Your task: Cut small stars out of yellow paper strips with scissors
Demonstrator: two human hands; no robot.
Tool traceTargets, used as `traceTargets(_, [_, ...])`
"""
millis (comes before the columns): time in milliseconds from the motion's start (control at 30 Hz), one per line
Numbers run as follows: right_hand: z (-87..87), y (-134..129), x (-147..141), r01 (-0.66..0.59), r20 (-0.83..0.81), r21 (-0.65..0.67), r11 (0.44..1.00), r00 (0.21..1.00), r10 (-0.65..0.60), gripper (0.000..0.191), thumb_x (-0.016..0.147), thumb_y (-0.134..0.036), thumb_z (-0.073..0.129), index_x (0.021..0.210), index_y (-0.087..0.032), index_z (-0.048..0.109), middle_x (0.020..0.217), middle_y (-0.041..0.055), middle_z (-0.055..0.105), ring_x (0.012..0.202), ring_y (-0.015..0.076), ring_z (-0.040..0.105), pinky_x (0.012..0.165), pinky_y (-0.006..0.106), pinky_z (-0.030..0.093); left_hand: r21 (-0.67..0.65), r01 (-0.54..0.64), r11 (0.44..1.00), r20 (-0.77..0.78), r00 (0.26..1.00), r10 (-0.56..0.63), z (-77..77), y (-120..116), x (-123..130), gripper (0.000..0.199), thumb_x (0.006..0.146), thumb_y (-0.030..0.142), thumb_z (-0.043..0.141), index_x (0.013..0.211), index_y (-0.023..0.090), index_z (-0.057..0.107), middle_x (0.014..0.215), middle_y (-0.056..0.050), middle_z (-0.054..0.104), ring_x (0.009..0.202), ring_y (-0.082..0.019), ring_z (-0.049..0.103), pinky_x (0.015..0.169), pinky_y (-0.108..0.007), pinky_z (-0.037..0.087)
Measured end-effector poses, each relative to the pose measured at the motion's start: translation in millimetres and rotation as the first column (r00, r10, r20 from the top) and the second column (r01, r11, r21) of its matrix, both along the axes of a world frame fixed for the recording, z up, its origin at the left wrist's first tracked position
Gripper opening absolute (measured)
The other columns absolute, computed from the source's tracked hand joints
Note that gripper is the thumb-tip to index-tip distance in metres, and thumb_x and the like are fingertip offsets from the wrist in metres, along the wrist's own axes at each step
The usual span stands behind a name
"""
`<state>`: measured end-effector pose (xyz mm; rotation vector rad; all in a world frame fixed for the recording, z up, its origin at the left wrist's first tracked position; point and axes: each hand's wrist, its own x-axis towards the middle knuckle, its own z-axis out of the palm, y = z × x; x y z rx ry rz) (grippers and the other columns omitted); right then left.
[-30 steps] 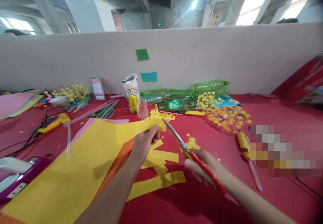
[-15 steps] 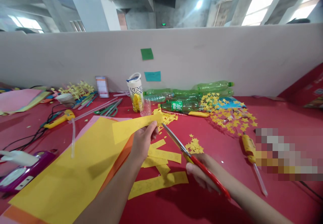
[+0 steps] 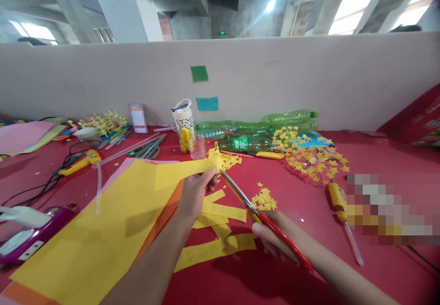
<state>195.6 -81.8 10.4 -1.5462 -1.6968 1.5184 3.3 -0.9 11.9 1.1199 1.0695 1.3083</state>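
Note:
Between the thumb and fingers of my left hand (image 3: 197,188) is a yellow paper strip (image 3: 175,173), held above the table. My right hand (image 3: 275,234) grips red-handled scissors (image 3: 240,194), whose tips lie close to the strip's right end; the blades look nearly closed. Whether they touch the paper I cannot tell. Below my hands lie several cut yellow strips (image 3: 220,245). A small heap of yellow stars (image 3: 264,198) rests just beyond my right hand. More yellow scraps (image 3: 230,160) are scattered behind the scissor tips.
Large yellow sheets (image 3: 92,222) cover the left side. Green plastic bottles (image 3: 244,144) lie along the partition (image 3: 257,80), with a yellow cutter (image 3: 270,155) before them. Many stars (image 3: 316,158) spread at right, near a glue gun (image 3: 338,199). Another glue gun (image 3: 82,162) and a purple power strip (image 3: 37,236) are left.
The held strip has turned slightly, and its right end now bends upward near my left thumb. The scissors have stayed almost in place.

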Motion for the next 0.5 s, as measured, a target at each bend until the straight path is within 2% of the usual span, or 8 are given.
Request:
traceTargets(233, [-0.3,-1.3,-0.2,-0.003,-0.041,0.027,1.0,0.999,0.004,0.046,0.077,-0.059,0.043,0.058,-0.017,0.041,0.044,-0.0045,0.044,0.034,0.0046,0.039,0.033,0.014,0.028,-0.071,0.043,0.997,0.02,0.999,-0.042,-6.1,0.8,-1.0,0.025,0.072,0.035,0.055,0.059,0.014,0.059,0.057,0.0,0.053,0.05,-0.008,0.042,0.05,-0.022,0.033])
traceTargets(400, [-6.0,-0.4,1.1,-0.004,-0.087,0.025,1.0,0.996,0.006,0.044,0.078,-0.058,0.042,0.066,-0.017,0.047,0.041,-0.0061,0.044,0.032,0.0053,0.038,0.033,0.015,0.029,-0.105,0.099,0.99,0.108,0.99,-0.088,-3.6,2.7,-1.3,0.024,0.072,0.034,0.054,0.059,0.014,0.057,0.053,0.002,0.049,0.048,-0.007,0.038,0.048,-0.022,0.03])
traceTargets(500, [-10.4,-0.7,2.8,-0.015,-0.132,0.041,0.999,0.991,0.02,0.043,0.08,-0.058,0.04,0.071,-0.017,0.05,0.04,-0.0072,0.043,0.033,0.0058,0.038,0.036,0.016,0.033,-0.088,0.128,0.988,0.095,0.988,-0.12,-1.7,2.7,-1.1,0.026,0.072,0.034,0.053,0.055,0.014,0.053,0.052,0.002,0.047,0.047,-0.007,0.037,0.048,-0.022,0.029])
